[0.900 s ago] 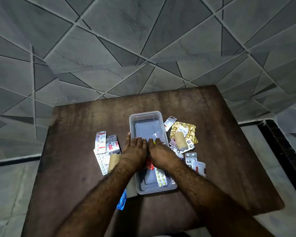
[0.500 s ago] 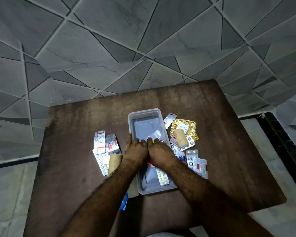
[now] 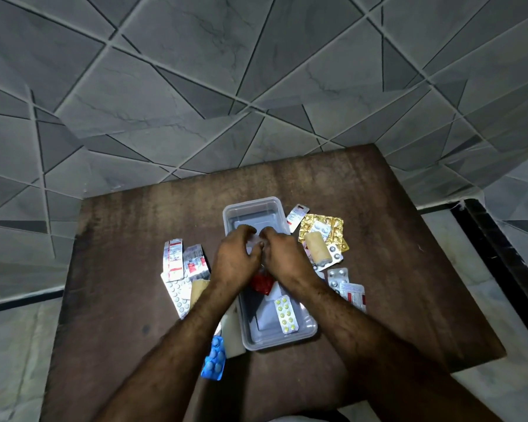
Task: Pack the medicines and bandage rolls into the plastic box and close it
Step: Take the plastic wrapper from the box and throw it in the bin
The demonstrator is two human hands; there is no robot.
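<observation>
Two clear plastic trays lie end to end on the table: the far tray (image 3: 253,208) and the near tray (image 3: 305,328); which is box and which is lid I cannot tell. The near tray holds a yellow-pill strip (image 3: 284,313) and a red packet (image 3: 261,284). My left hand (image 3: 233,260) and my right hand (image 3: 284,258) meet over the join, fingers curled on a small pale packet (image 3: 254,244), mostly hidden. One tan bandage roll (image 3: 316,251) lies right of the trays, another bandage roll (image 3: 198,289) lies left, partly under my left forearm.
Silver and red-printed strips (image 3: 173,258) and a white-pill blister (image 3: 177,298) lie left of the trays. Gold foil strips (image 3: 333,229) and more silver strips (image 3: 351,295) lie right. A blue blister (image 3: 214,359) sits near the front. The brown table (image 3: 119,254) stands against a tiled wall.
Both hands were lying flat on the trays; their fingers have curled and moved slightly farther away, pinching the pale packet between them. The view has tilted a little.
</observation>
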